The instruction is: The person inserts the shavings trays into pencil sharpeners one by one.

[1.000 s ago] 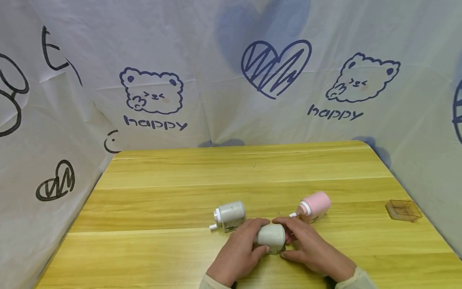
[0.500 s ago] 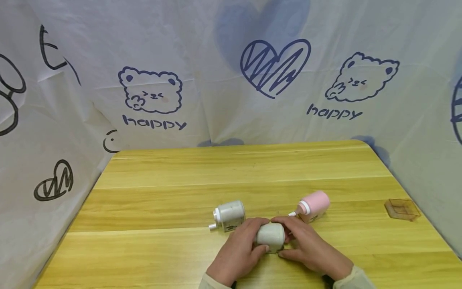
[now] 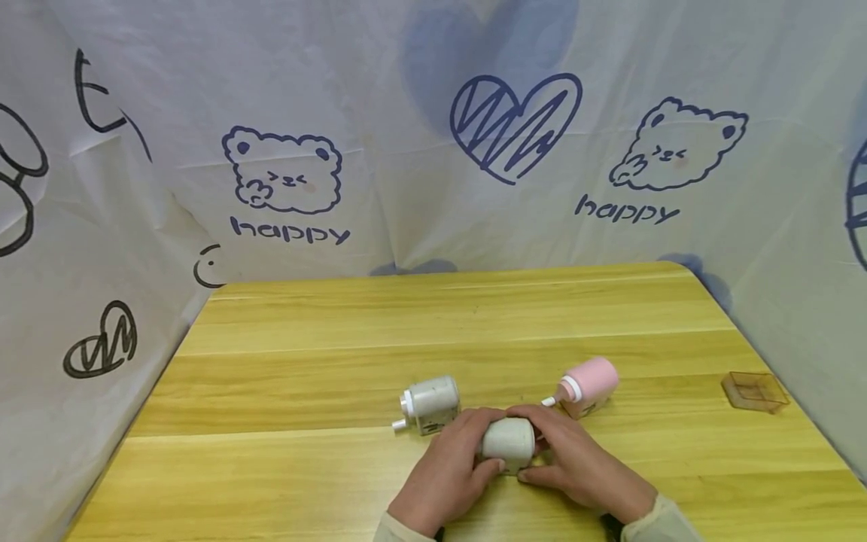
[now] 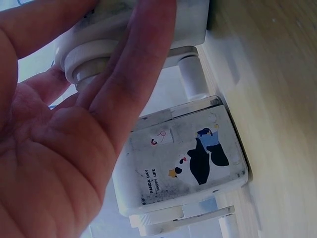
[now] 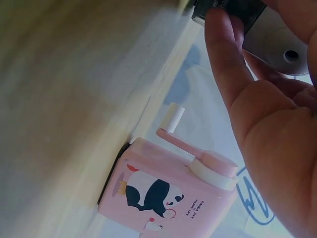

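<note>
A grey-white hand-crank pencil sharpener [image 3: 508,443] lies between my two hands near the table's front. My left hand [image 3: 450,470] grips its crank end, thumb in front and fingers behind. My right hand [image 3: 582,467] holds the opposite end, thumb low at the front. In the right wrist view the fingers touch a dark drawer-like part [image 5: 240,12] with pale lettering, beside the sharpener's face with a round pencil hole. Just left stands a second grey sharpener [image 3: 433,403], which shows a panda print in the left wrist view. Fingers hide much of the held sharpener.
A pink crank sharpener [image 3: 591,384] with a panda print stands behind my right hand, its handle toward the left. Near the table's right edge sits a small see-through brown box [image 3: 755,393]. A white cloth [image 3: 400,150] with drawings hangs around the wooden table [image 3: 305,324].
My right hand has shifted slightly left, its thumb now closer against the held sharpener. The dark edge at the sharpener's lower right no longer shows. The left hand stays almost still.
</note>
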The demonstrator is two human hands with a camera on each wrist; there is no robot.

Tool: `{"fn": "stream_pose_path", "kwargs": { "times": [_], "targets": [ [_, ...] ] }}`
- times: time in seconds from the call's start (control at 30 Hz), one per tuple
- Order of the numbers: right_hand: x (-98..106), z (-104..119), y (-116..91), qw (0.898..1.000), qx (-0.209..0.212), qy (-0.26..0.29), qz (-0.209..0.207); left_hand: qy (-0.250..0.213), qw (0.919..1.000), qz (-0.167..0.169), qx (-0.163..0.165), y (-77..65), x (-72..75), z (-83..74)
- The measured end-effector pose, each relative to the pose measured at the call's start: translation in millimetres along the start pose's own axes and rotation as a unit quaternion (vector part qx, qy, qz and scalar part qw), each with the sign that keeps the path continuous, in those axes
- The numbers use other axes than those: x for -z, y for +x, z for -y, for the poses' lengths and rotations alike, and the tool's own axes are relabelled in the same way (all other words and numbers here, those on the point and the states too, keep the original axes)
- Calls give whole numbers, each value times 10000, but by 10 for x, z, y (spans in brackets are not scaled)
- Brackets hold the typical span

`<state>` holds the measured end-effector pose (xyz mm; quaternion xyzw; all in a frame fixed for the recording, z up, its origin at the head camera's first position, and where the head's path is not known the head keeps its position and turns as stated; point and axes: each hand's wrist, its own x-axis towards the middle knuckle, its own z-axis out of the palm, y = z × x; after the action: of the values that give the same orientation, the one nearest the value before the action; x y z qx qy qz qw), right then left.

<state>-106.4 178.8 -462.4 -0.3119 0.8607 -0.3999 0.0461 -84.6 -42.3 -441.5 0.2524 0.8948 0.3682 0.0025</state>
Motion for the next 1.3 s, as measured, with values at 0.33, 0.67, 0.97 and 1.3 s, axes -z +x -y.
{"fn": "stream_pose_path", "kwargs": {
  "times": [0.33, 0.67, 0.97, 1.3],
  "targets": [
    [31, 15, -30, 9996, -243, 115, -58, 79, 9999, -141, 34, 23, -41, 8],
    [569, -15, -208, 9935, -577, 76, -978, 202, 9961, -844, -174, 169, -160, 11],
    [1120, -313, -597, 9329, -1895, -1540, -2649, 260, 9956, -892, 81, 328, -238, 44],
    [1398, -720, -821, 8808, -3208, -1732, -3021, 400, 9959, -716, 381, 388, -223, 11]
  ]
}}
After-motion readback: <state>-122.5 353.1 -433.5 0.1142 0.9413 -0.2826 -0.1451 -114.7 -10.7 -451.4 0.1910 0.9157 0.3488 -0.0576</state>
